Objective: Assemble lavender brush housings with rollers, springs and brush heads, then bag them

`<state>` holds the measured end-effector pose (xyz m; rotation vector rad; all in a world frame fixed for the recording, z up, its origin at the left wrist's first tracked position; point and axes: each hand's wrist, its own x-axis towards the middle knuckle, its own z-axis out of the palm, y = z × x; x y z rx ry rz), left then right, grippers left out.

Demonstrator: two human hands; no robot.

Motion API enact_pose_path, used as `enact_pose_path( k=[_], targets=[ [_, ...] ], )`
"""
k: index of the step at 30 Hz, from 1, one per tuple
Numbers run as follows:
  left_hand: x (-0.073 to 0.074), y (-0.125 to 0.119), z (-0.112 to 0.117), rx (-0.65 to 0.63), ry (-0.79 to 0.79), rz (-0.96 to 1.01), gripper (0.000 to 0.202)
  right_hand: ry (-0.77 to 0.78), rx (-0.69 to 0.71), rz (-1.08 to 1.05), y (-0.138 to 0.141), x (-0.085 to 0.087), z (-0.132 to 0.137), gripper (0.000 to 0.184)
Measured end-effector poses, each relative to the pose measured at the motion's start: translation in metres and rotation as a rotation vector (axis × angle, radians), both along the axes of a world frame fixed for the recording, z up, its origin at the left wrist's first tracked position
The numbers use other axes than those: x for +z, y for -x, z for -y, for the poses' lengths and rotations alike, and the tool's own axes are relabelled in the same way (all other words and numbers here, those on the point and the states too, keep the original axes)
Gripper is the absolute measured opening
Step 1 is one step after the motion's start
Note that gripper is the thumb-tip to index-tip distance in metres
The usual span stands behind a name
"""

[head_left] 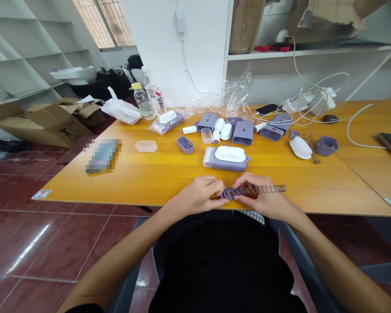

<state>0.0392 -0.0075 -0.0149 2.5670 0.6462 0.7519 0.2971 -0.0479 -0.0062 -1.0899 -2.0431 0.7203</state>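
Past the wide wooden tabletop (156,184) sits a carton (42,127), its black print unreadable from here; at the near edge the right hand (263,202) grips a coiled spring (271,188), the left hand (202,194) pinching a purple ringed piece (228,193) beside it

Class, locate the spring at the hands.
In the head view, right of centre near the table edge, the spring runs rightward from the purple piece, across the right hand.
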Motion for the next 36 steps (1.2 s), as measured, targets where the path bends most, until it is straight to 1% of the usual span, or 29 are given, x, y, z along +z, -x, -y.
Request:
enact_pose_path(
  k=[3,7,11,15,19,22,25,31,36],
  targets=[
    [0.002,0.0,0.001,0.022,0.017,-0.005,0.027,-0.002,-0.011,0.005,0.0,0.001,0.0,0.014],
    [0.003,0.0,0.001,0.024,0.027,0.012,0.021,-0.019,-0.012,-0.05,0.0,0.0,0.0,0.028],
    [0.004,0.0,0.002,0.022,0.029,0.01,0.016,0.012,-0.014,-0.052,0.0,-0.001,-0.001,0.031],
    [0.007,-0.001,0.002,0.017,0.016,0.003,0.014,-0.009,-0.003,-0.036,0.002,-0.002,-0.002,0.024],
    [0.009,-0.003,0.0,-0.044,-0.026,0.006,0.01,-0.032,-0.04,0.015,0.007,-0.004,-0.003,0.017],
    [0.009,-0.004,-0.001,-0.07,-0.039,-0.014,0.013,-0.079,-0.037,0.062,0.011,-0.006,-0.003,0.014],
    [0.007,-0.004,-0.002,-0.063,-0.05,-0.03,0.017,-0.072,-0.062,0.1,0.012,-0.006,-0.004,0.014],
    [0.004,-0.003,-0.002,-0.055,-0.139,-0.074,0.024,-0.065,-0.114,0.129,0.012,-0.007,-0.005,0.017],
    [0.005,-0.003,-0.003,-0.04,-0.176,-0.113,0.023,-0.062,-0.056,0.142,0.006,-0.006,-0.009,0.013]
  ],
)
